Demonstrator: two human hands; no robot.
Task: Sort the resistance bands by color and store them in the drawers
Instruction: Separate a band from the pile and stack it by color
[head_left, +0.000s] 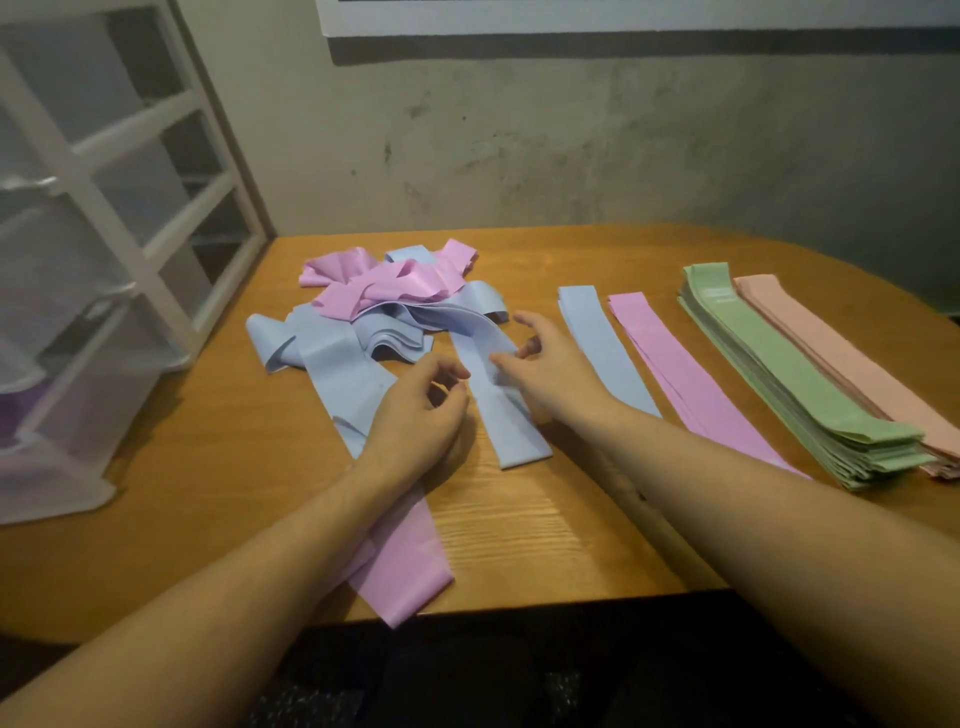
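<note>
On the wooden counter (519, 540) lies a tangled heap of pink and pale blue resistance bands (384, 306), with two loose blue bands trailing toward the person. The left hand (421, 410) hovers over one of them with fingers loosely curled, gripping nothing that can be made out; a flat pink band (405, 566) runs out from beneath its wrist to the counter's near edge. The right hand (550, 364) is spread, its fingertips touching the straight pale blue band (498, 410) lying between the two hands. To the right, sorted piles sit side by side: a thin pale blue stack (602, 348), a pink stack (680, 379), a thick green stack (789, 379) and a peach stack (852, 364). At the left edge stands a white-framed unit of translucent plastic drawers (88, 291), something purple showing inside a lower drawer.
</note>
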